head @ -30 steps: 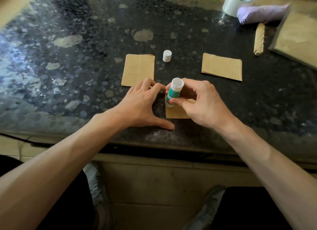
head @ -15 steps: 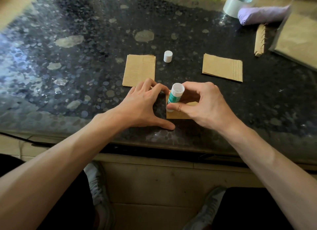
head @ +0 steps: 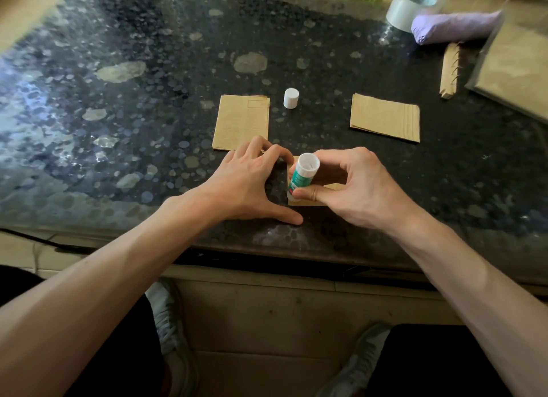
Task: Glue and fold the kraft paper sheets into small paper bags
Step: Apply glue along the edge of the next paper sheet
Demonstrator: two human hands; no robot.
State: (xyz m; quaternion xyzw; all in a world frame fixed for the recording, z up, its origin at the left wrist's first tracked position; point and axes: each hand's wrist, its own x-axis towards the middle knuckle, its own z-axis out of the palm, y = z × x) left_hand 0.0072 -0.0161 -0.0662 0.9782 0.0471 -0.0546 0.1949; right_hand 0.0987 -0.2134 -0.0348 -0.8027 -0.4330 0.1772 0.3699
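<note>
Head view: the right hand (head: 355, 189) grips the glue stick (head: 302, 174) between thumb and curled fingers. The stick is tilted, its open white end toward the camera and its lower end down on the left edge of a kraft paper sheet (head: 310, 202). Compared with one second ago, the stick and the right hand sit lower in the frame, having travelled down that edge toward the near side of the table (head: 118, 100). The left hand (head: 246, 186) holds nothing. Its fingers are arched with the tips down at the sheet's upper left corner and the thumb is spread flat on the table, a position unchanged. The hands hide most of the sheet, which lies at frame centre.

Above the hands, the white cap (head: 291, 98) stands upright between a folded kraft piece (head: 241, 121) on its left and a kraft stack (head: 385, 118) on its right, none displaced. A tape roll (head: 410, 7) and a purple bundle (head: 453, 26) occupy the upper right.
</note>
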